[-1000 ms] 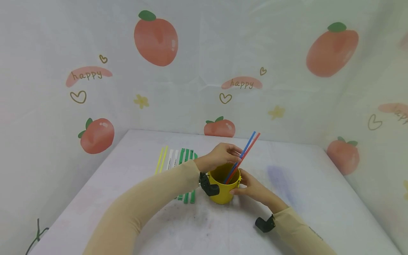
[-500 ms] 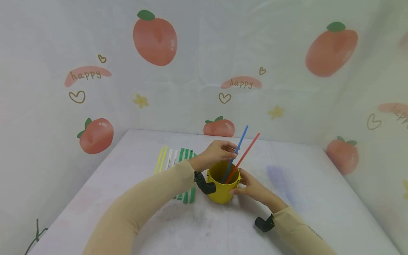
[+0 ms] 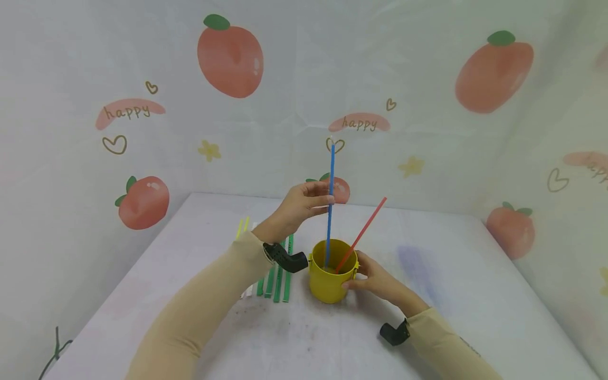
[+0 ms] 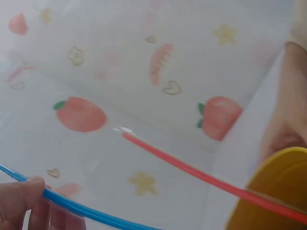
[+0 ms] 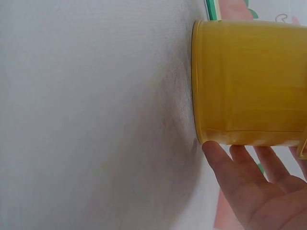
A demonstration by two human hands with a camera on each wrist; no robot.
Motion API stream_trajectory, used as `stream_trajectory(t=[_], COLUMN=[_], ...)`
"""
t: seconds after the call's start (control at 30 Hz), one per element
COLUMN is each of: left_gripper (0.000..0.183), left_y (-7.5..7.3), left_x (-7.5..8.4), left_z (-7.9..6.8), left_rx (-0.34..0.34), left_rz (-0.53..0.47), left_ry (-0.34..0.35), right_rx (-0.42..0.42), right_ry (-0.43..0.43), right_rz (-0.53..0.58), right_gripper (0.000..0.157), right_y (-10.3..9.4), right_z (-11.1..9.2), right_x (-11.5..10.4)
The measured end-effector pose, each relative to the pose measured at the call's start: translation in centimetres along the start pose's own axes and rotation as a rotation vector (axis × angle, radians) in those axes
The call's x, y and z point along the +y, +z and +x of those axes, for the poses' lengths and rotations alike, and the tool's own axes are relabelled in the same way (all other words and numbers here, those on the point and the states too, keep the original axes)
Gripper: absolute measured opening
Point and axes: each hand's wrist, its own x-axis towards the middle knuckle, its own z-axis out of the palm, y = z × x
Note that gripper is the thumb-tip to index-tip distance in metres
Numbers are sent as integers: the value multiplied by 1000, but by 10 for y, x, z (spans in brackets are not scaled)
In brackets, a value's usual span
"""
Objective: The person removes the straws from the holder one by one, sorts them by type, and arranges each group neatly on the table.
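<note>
My left hand (image 3: 304, 203) pinches a blue drinking straw (image 3: 331, 174) partway up between thumb and fingers. The straw stands nearly upright, its lower end inside a small yellow bucket (image 3: 328, 289). In the left wrist view, clear film shows around the blue straw (image 4: 91, 211). A red drinking straw (image 3: 366, 228) leans to the right against the bucket's rim. My right hand (image 3: 380, 279) holds the bucket at its right side, with the thumb in front and the fingers farther back. The right wrist view shows these fingertips (image 5: 211, 148) against the bucket wall (image 5: 249, 81).
Left of the bucket lie several green strips (image 3: 278, 285), partly covered by my left forearm. White strips (image 3: 249, 290) and yellow strips (image 3: 242, 226) lie beyond them. The white tabletop (image 3: 266, 348) meets a fruit-printed curtain (image 3: 266, 132) at the back.
My left hand has moved up and left, drawing the blue straw away from the red one and raising it more upright. The right hand, bucket and red straw have stayed put.
</note>
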Motion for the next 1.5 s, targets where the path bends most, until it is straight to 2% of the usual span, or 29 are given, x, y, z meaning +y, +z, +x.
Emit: stream_trajectory(t=[0.17,0.37,0.57,0.8,0.97,1.13,1.33,1.5], left_gripper=[30,24,21,23,37,49,53,52], left_y=[-12,-38,-70,-109,-129,-150,-173,-192], left_x=[26,56,64,53,40,26,7,-13], left_z=[-7,-14,-20,-27,-32,-36,-43,-48], left_rx=[53,107,201,270,309,302,322,340], left_rz=[-80,-144,-128,-107,29,170,319,390], left_ry=[69,177,203,149,75,-14,-146,-232], right_rx=[1,-7,-6,-3,-4,-5,-3,-4], right_ry=[11,-4,-9,-30,-28,-26,-18,-23], right_rz=[-3,-3,-4,-6,-11,-6,-9,-6], right_gripper=[84,83,83,82,81,81,82,81], right_y=[0,0,0,0,-1,-1,-1,0], right_z=[-1,-1,-2,-1,-2,-1,-1,-1], right_x=[-1,-1,-2,-3,-2,-2,-2,-2])
